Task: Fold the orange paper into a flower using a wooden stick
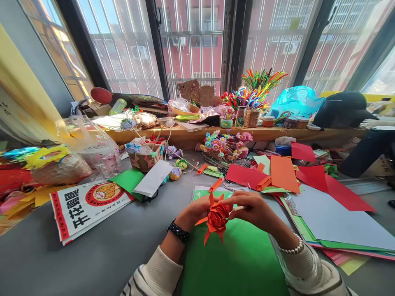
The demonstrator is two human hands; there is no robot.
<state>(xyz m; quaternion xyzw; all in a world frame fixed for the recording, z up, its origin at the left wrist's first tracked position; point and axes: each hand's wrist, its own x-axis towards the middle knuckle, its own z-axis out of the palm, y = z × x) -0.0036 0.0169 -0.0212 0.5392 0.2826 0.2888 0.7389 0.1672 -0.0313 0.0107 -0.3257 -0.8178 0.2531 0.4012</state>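
Note:
A red-orange folded paper flower [217, 218], with a rose-like centre and pointed tips sticking out, is held up between my two hands. Behind its left side, my left hand [197, 209] is closed around it, and the flower covers most of the fingertips. My right hand [251, 207] pinches at the flower's right edge with thumb and forefinger; a small pale bit shows near those fingertips, too small to name. Below both hands lies a green board or sheet [237, 255]. Just above the flower, a small folded orange strip [216, 185] rests on the table.
On the right are orange paper [283, 173], red paper [247, 176] and stacked coloured sheets [348, 218]. To the left lie a printed paper bag [92, 205] and a white paper piece [154, 177]. Small craft flowers [226, 144] and a basket [145, 158] stand toward the window ledge.

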